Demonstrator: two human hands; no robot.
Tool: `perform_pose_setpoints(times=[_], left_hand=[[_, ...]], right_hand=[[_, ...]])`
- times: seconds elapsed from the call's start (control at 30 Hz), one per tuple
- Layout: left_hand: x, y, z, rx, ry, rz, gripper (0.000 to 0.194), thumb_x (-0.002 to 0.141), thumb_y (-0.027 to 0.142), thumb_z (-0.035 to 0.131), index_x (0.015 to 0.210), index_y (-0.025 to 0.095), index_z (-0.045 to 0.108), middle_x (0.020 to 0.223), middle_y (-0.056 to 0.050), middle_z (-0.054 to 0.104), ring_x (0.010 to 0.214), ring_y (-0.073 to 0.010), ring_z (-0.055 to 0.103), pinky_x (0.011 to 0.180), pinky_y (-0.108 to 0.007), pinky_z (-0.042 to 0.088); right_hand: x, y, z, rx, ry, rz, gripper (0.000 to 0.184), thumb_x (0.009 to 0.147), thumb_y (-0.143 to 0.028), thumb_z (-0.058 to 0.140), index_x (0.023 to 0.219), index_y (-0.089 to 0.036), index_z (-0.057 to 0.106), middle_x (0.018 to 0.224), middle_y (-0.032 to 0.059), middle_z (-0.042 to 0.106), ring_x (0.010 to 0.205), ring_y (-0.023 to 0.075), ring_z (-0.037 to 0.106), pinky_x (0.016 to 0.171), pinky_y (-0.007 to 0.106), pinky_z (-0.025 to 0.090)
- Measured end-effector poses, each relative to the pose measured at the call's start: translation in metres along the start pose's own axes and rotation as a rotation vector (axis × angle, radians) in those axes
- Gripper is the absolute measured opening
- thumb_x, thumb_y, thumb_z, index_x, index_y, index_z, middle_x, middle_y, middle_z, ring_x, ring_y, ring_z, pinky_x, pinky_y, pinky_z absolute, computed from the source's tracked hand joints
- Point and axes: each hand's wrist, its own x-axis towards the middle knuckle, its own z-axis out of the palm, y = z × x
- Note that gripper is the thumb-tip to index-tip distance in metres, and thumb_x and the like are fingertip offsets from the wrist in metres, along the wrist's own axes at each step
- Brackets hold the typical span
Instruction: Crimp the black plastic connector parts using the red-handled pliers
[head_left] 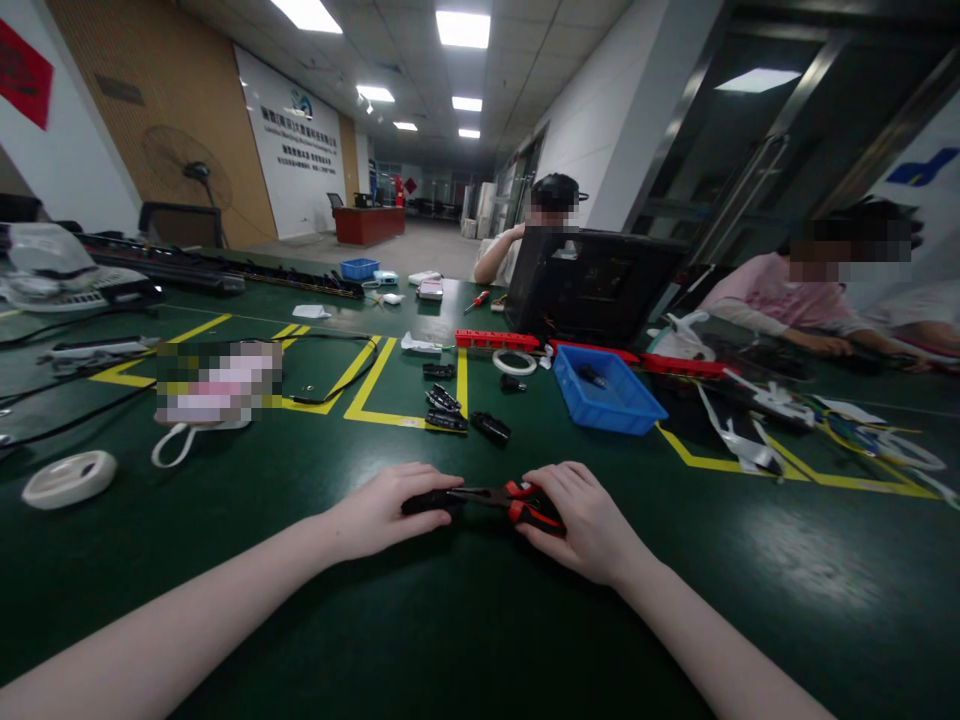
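My right hand (576,515) is closed around the red and black handles of needle-nose pliers (521,502). Their thin jaws point left and meet a small black part (431,500). Between thumb and fingers, my left hand (390,512) pinches that black part just above the green table. Whether the jaws grip it or only touch it, I cannot tell. Beyond my hands lie similar black plastic pieces (491,427), some of them inside a yellow taped outline.
A blue bin (607,392) with a black piece inside stands right of centre. Behind it are red strips (496,340) and a black case (592,285). A white tape roll (69,478) lies at left. Two people sit across the table; cables and scraps lie at right.
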Motion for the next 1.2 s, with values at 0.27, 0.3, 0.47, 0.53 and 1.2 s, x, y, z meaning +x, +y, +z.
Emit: perform_pose_setpoints(times=[0.27, 0.3, 0.47, 0.53, 1.2], left_hand=[[0.0002, -0.0022, -0.0003, -0.003, -0.01, 0.013, 0.038, 0.1, 0.032, 0.054, 0.138, 0.025, 0.055, 0.123, -0.007, 0.066, 0.111, -0.0227, 0.063, 0.096, -0.037, 0.05], [0.0004, -0.0025, -0.0005, -0.004, -0.015, 0.011, 0.038, 0.1, 0.032, 0.054, 0.138, 0.025, 0.055, 0.123, -0.007, 0.066, 0.111, -0.0229, 0.063, 0.096, -0.038, 0.05], [0.0006, -0.0044, -0.0001, -0.015, -0.039, 0.008, 0.04, 0.099, 0.03, 0.056, 0.139, 0.024, 0.054, 0.123, -0.008, 0.066, 0.109, -0.0236, 0.064, 0.094, -0.039, 0.051], [0.0001, -0.0054, 0.001, -0.026, -0.026, 0.016, 0.041, 0.098, 0.029, 0.058, 0.138, 0.025, 0.055, 0.125, -0.008, 0.065, 0.111, -0.0234, 0.063, 0.096, -0.039, 0.051], [0.0, -0.0037, 0.0019, -0.041, 0.033, 0.037, 0.038, 0.095, 0.028, 0.063, 0.132, 0.024, 0.058, 0.125, -0.007, 0.066, 0.112, -0.0224, 0.064, 0.1, -0.039, 0.05]], right_hand=[[-0.0021, 0.0017, 0.0058, -0.033, 0.042, 0.016, 0.043, 0.082, -0.035, 0.069, 0.118, -0.016, 0.055, 0.108, 0.014, 0.066, 0.096, 0.0286, 0.063, 0.084, 0.045, 0.053], [-0.0022, 0.0015, 0.0061, -0.039, 0.046, 0.019, 0.044, 0.081, -0.032, 0.069, 0.12, -0.017, 0.054, 0.109, 0.0142, 0.066, 0.096, 0.0288, 0.063, 0.084, 0.045, 0.053], [-0.0029, -0.0004, 0.0053, -0.057, 0.034, 0.025, 0.045, 0.075, -0.023, 0.067, 0.119, -0.018, 0.056, 0.108, 0.0133, 0.065, 0.093, 0.0283, 0.063, 0.081, 0.043, 0.054], [-0.003, -0.0011, 0.0046, -0.055, 0.018, 0.024, 0.042, 0.075, -0.024, 0.068, 0.115, -0.017, 0.057, 0.105, 0.0124, 0.065, 0.091, 0.0272, 0.063, 0.08, 0.042, 0.054], [-0.0029, 0.0006, 0.0067, -0.072, 0.019, 0.027, 0.039, 0.074, -0.026, 0.069, 0.111, -0.017, 0.058, 0.103, 0.0102, 0.067, 0.087, 0.0239, 0.065, 0.076, 0.037, 0.052]])
